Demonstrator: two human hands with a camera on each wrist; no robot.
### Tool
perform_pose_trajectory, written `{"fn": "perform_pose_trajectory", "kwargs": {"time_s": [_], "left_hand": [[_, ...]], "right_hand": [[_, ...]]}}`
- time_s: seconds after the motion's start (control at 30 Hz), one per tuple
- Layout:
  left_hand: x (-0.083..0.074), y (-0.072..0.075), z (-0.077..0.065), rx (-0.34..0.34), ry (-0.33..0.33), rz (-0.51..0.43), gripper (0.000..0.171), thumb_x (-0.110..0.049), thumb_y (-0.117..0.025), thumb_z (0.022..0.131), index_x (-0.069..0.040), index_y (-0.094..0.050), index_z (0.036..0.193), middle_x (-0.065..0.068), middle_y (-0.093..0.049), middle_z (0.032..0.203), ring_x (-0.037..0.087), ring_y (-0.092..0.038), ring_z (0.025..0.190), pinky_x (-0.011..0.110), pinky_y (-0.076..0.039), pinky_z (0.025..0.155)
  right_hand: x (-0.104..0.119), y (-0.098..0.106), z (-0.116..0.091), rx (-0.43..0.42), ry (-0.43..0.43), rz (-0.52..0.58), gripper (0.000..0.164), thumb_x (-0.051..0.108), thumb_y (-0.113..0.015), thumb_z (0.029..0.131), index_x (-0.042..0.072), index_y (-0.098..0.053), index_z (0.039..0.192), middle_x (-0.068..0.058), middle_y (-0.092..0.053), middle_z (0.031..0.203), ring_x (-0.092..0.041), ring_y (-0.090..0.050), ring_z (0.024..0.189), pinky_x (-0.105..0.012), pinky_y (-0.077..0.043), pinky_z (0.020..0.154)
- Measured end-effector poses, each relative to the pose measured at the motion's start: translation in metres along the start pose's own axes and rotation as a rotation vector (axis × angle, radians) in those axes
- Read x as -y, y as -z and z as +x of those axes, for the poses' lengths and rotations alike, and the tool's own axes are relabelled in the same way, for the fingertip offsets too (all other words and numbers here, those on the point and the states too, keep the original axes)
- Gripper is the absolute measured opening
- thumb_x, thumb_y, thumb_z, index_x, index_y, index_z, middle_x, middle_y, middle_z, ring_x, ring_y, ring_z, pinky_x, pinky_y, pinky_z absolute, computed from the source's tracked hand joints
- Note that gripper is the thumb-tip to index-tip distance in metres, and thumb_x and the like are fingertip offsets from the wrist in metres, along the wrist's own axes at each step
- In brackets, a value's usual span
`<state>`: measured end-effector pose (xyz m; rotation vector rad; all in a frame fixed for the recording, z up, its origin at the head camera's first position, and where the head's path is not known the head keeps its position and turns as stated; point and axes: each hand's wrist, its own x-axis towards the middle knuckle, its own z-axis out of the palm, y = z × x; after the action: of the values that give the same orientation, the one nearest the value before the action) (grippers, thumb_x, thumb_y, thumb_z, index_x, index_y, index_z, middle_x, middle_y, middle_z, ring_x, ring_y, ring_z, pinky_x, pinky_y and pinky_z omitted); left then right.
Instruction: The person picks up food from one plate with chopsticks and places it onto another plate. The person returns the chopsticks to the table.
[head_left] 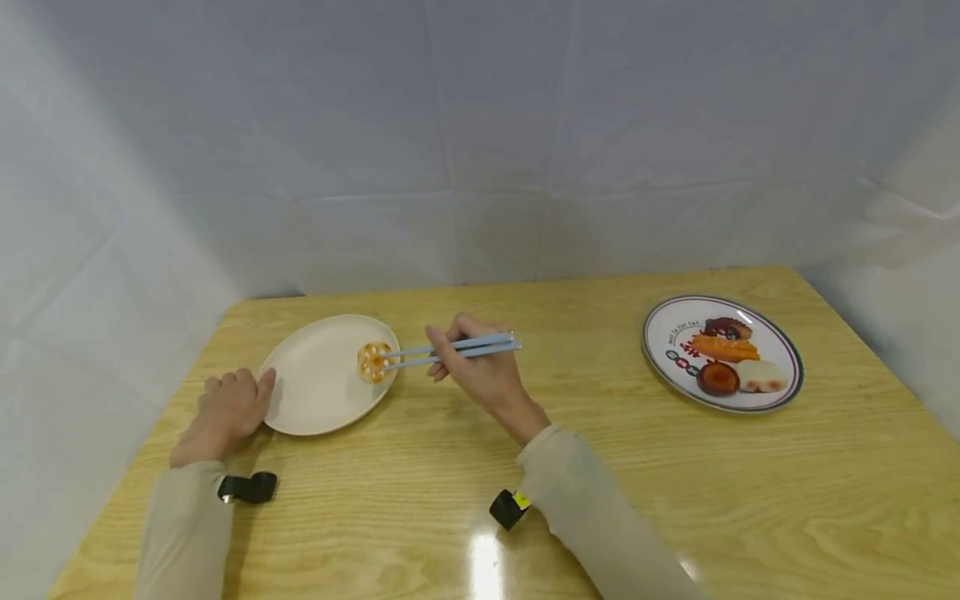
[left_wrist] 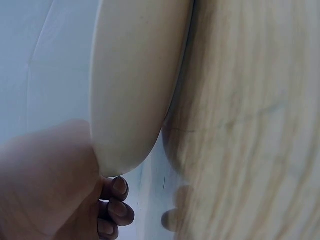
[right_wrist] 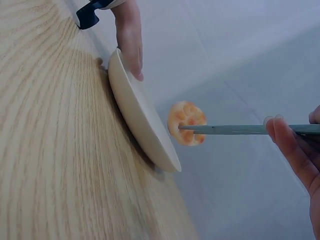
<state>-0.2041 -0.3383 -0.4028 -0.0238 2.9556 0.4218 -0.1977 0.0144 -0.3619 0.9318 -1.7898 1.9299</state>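
Observation:
My right hand (head_left: 480, 358) holds a pair of pale blue chopsticks (head_left: 420, 352), pointing left. At their tips is a round, browned lotus root slice (right_wrist: 187, 112) with holes through it. In the right wrist view the slice is raised over the right side of an oval cream plate (head_left: 315, 379). At the plate's left edge, my left hand (head_left: 234, 404) grips the rim, thumb on the upper side. In the left wrist view its other fingers (left_wrist: 118, 209) curl at the outside of the rim, and the plate's underside (left_wrist: 135, 100) faces the camera.
A white printed plate (head_left: 667, 325) stands at the right of the wooden table (head_left: 465, 467). On it lie several foods, among them an orange piece (head_left: 723, 347), a round brown piece (head_left: 717, 379) and a pale piece (head_left: 762, 377). White sheeting (head_left: 495, 142) hangs behind.

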Motion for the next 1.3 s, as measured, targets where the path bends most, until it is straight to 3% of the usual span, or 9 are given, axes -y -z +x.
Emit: {"fn": "perform_pose_trajectory", "kwargs": {"time_s": [0.2, 0.4, 0.67, 0.97, 1.3], "left_hand": [[0.001, 0.000, -0.001, 0.000, -0.005, 0.003, 0.074, -0.043, -0.009, 0.104, 0.025, -0.038, 0.109, 0.049, -0.037, 0.111, 0.061, -0.030, 0.103, 0.067, -0.028, 0.084], [0.001, 0.000, -0.001, 0.000, -0.006, 0.000, 0.076, -0.043, -0.008, 0.104, 0.026, -0.038, 0.111, 0.050, -0.036, 0.114, 0.064, -0.028, 0.106, 0.068, -0.027, 0.086], [0.001, -0.001, -0.001, -0.009, -0.015, 0.002, 0.076, -0.043, -0.009, 0.104, 0.026, -0.039, 0.110, 0.050, -0.037, 0.113, 0.064, -0.029, 0.105, 0.068, -0.028, 0.084], [0.003, -0.003, 0.001, -0.012, -0.017, 0.003, 0.074, -0.043, -0.010, 0.104, 0.025, -0.041, 0.107, 0.050, -0.039, 0.112, 0.062, -0.033, 0.101, 0.066, -0.030, 0.082], [0.001, -0.002, 0.001, -0.004, -0.013, 0.001, 0.076, -0.043, -0.009, 0.104, 0.026, -0.039, 0.110, 0.049, -0.037, 0.113, 0.062, -0.031, 0.102, 0.067, -0.029, 0.084]], "right_hand": [[-0.001, -0.005, -0.001, -0.002, -0.004, -0.002, 0.023, -0.002, -0.061, 0.092, -0.007, -0.057, 0.070, -0.024, -0.063, 0.063, -0.027, -0.065, 0.049, -0.036, -0.052, 0.044], [0.004, -0.013, -0.002, -0.002, -0.067, -0.012, 0.022, -0.006, -0.061, 0.091, -0.008, -0.056, 0.070, -0.023, -0.064, 0.063, -0.031, -0.065, 0.049, -0.041, -0.052, 0.045], [0.025, -0.021, -0.001, -0.005, -0.118, -0.008, 0.021, -0.011, -0.060, 0.089, -0.011, -0.054, 0.069, -0.029, -0.061, 0.063, -0.041, -0.063, 0.050, -0.036, -0.053, 0.046], [0.024, -0.025, -0.001, 0.012, -0.105, 0.046, 0.024, -0.014, -0.058, 0.089, -0.010, -0.051, 0.066, -0.029, -0.059, 0.058, -0.042, -0.062, 0.050, -0.047, -0.052, 0.046], [0.023, -0.031, -0.003, 0.024, -0.118, 0.056, 0.023, -0.012, -0.058, 0.090, -0.011, -0.052, 0.067, -0.029, -0.061, 0.062, -0.043, -0.062, 0.051, -0.046, -0.052, 0.046]]}}
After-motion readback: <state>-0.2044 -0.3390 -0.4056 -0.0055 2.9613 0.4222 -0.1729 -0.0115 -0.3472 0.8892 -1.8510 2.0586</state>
